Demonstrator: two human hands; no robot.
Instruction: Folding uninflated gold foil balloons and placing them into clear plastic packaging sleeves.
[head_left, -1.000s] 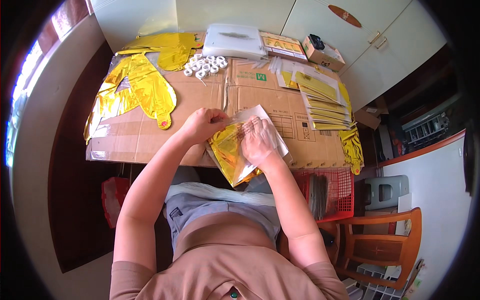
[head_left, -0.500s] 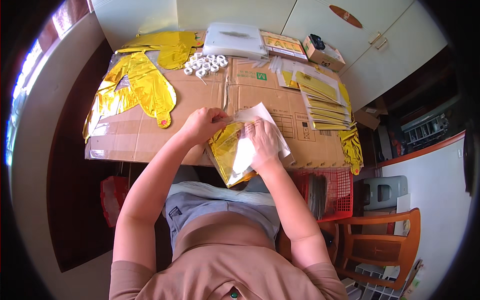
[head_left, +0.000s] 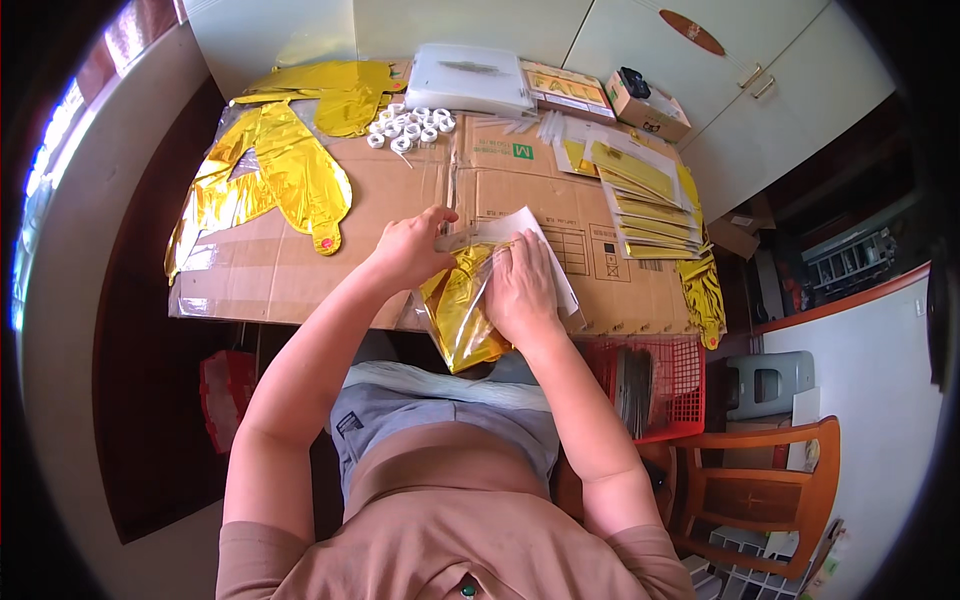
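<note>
Head view: the person's left hand (head_left: 408,252) is at the upper left side of a clear plastic bag (head_left: 468,335), its index finger and thumb parted with a gap between them, the thumb close to the bag's edge; whether the thumb touches the film cannot be told. The right hand (head_left: 522,290) lies over the bag's right side, palm down and fingers stretched forward near one another; whether its thumb pinches anything is hidden. Folded gold foil (head_left: 455,292) shows through the bag, and a white sheet (head_left: 563,272) sticks out past the right hand. The bag sits slantwise at the near edge of a cardboard-covered table (head_left: 395,180), its lower corner jutting over that edge toward the person's lap. On the left of the table lies a flat gold balloon (head_left: 310,175) with a red spot on its tip, and behind it more gold foil pieces (head_left: 350,110). Small white rolls (head_left: 410,130) are heaped near the far middle, in front of a stack of clear sleeves (head_left: 468,82). To the right, flat packets with gold contents (head_left: 648,215) overlap in a pile, and a red basket (head_left: 692,385) stands below the table's near right edge
</note>
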